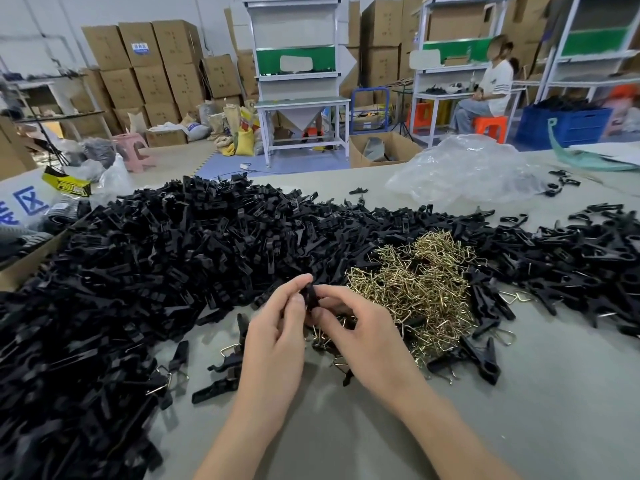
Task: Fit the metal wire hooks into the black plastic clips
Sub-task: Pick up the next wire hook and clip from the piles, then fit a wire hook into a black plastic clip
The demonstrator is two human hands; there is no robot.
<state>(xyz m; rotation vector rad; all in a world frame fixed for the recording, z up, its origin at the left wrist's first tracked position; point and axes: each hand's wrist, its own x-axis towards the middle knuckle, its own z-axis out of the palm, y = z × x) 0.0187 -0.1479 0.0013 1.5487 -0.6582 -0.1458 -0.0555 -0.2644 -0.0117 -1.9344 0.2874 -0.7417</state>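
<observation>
left hand (277, 341) pinches black clip (310, 295) | right hand (367, 337) pinches same clip, opposite side, above table (519, 410) | wire hook pile (415, 289) just right of hands | clip heap (156, 258) left and behind

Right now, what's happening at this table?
A person is assembling clips by hand. The left hand and right hand both pinch one black plastic clip just above the table. A pile of wire hooks lies right of the hands, and a big heap of loose clips spreads to the left and behind. Whether a hook is already seated in the held clip is hidden by the fingers.
</observation>
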